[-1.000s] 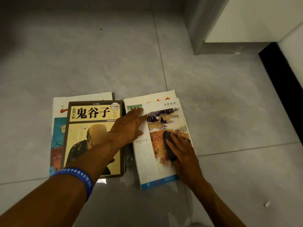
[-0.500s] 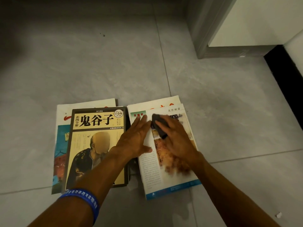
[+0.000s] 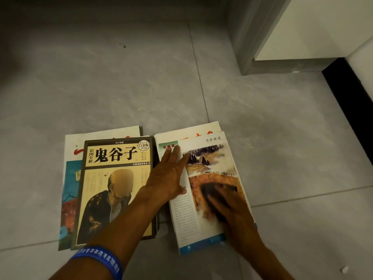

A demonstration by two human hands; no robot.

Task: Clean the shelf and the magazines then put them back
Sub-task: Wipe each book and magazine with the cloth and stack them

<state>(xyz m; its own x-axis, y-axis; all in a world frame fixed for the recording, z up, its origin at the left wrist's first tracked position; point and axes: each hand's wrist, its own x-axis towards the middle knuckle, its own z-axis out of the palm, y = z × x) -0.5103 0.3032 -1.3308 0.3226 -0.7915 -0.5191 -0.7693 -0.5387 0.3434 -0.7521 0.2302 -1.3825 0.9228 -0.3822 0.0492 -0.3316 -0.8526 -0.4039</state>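
Two small piles of magazines lie on the grey tiled floor. The right pile is topped by a magazine with a landscape painting (image 3: 210, 164). My left hand (image 3: 168, 174) lies flat on its left edge with fingers straight. My right hand (image 3: 232, 211) presses a dark cloth (image 3: 212, 190) onto the painting; the hand is blurred. The left pile is topped by a yellow book with black characters and a robed figure (image 3: 113, 190), lying on a larger white and blue magazine (image 3: 69, 178).
A grey door frame (image 3: 252, 43) and a white panel (image 3: 314, 27) stand at the back right. A black strip (image 3: 347, 93) runs along the right wall. A small white scrap (image 3: 344, 269) lies on the floor at the lower right.
My right hand has slid the dark cloth from the top of the painting page down to its middle. My left hand has stayed on the page's left edge.
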